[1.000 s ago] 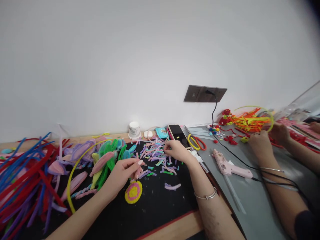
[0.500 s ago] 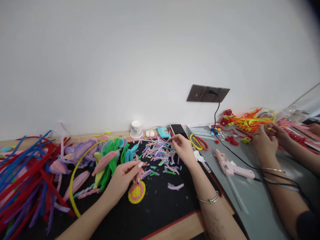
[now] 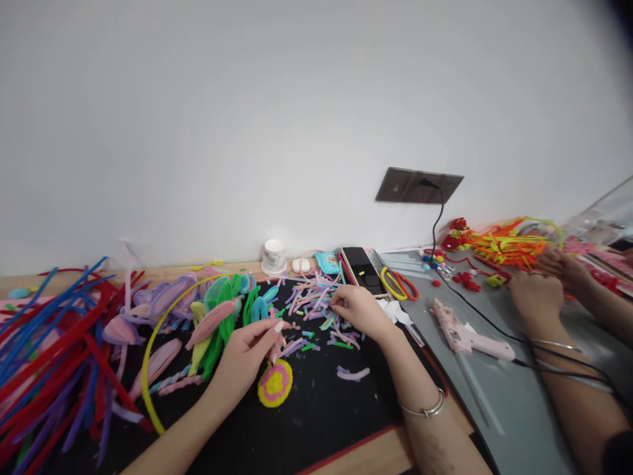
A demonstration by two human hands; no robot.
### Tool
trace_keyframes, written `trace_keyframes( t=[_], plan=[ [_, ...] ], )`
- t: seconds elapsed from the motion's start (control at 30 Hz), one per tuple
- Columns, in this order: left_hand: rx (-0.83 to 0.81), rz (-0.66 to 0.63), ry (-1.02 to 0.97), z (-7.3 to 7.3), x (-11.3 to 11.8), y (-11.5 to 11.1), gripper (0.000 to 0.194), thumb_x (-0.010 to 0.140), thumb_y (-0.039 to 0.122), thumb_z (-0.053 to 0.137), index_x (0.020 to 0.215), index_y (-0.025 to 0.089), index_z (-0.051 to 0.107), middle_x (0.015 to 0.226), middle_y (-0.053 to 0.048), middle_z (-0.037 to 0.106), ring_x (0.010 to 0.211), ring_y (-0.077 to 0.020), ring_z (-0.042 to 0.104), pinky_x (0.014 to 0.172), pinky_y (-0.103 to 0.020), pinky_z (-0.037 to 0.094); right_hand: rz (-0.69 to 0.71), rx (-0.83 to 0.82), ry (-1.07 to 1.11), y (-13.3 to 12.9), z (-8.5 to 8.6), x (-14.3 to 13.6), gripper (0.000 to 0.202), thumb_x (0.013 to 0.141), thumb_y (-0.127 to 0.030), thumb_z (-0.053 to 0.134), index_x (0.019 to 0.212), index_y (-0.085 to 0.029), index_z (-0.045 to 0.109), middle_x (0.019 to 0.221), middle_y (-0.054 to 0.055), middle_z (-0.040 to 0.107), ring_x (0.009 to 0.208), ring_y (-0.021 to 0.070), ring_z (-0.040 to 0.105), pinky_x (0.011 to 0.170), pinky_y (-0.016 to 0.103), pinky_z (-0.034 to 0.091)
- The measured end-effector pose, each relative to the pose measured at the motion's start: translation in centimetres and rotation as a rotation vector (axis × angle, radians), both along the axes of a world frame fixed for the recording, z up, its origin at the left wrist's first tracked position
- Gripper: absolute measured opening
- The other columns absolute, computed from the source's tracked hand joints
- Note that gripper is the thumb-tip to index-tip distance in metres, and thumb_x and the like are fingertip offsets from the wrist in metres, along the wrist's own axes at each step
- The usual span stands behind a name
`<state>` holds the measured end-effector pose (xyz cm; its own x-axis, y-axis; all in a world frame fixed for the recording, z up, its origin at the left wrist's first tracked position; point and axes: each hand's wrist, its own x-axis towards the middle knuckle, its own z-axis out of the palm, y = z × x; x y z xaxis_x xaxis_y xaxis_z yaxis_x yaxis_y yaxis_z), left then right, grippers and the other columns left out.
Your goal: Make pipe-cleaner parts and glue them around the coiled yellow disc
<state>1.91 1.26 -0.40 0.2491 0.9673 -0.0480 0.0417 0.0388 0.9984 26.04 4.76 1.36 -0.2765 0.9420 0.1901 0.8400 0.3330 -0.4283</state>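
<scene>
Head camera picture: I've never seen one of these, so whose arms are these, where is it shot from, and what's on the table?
The camera sits on a person's head, looking forward and down, so the two bare arms rising from the bottom are the wearer's own. The left hand pinches a few short pink pipe-cleaner pieces above a yellow-and-pink coiled disc. The right hand picks at a pile of cut pipe-cleaner bits on the black mat. Long pipe cleaners lie at left; a phone, scissors and a pink glue gun at right. The far-right hands belong to a co-worker.
</scene>
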Motion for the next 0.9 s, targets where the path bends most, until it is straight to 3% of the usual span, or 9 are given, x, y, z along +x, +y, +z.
trace_keyframes(
  t=[0.53, 0.77, 0.9],
  plan=[
    [0.008, 0.012, -0.006, -0.4, 0.0, 0.2, 0.028, 0.079, 0.041, 0.057, 0.07, 0.015, 0.061, 0.052, 0.003, 0.052, 0.048, -0.0101, 0.045, 0.049, -0.021, 0.037, -0.085, 0.145, 0.113, 0.6, -0.7, 0.8, 0.018, 0.073, -0.003, 0.053, 0.08, -0.018, 0.059, 0.084, 0.003, 0.06, 0.079, 0.0163, 0.056, 0.071, 0.026, 0.041],
    [0.018, -0.003, 0.006, -0.4, 0.1, 0.1, 0.027, 0.08, 0.04, 0.056, 0.071, 0.015, 0.062, 0.052, 0.004, 0.052, 0.047, -0.0097, 0.045, 0.049, -0.02, 0.037, 0.103, 0.073, 0.071, 0.4, -1.0, -0.5, 0.024, 0.07, -0.002, 0.054, 0.085, -0.019, 0.062, 0.088, 0.002, 0.059, 0.078, 0.014, 0.056, 0.072, 0.024, 0.042],
    [0.008, 0.007, 0.002, -0.1, 0.2, 0.1, 0.027, 0.078, 0.041, 0.057, 0.07, 0.015, 0.061, 0.053, 0.003, 0.053, 0.047, -0.0098, 0.045, 0.048, -0.021, 0.038, 0.034, 0.064, 0.08, 0.3, -1.2, -0.8, 0.016, 0.07, -0.004, 0.053, 0.075, -0.018, 0.059, 0.081, 0.002, 0.059, 0.071, 0.0136, 0.055, 0.066, 0.023, 0.041]
  ],
)
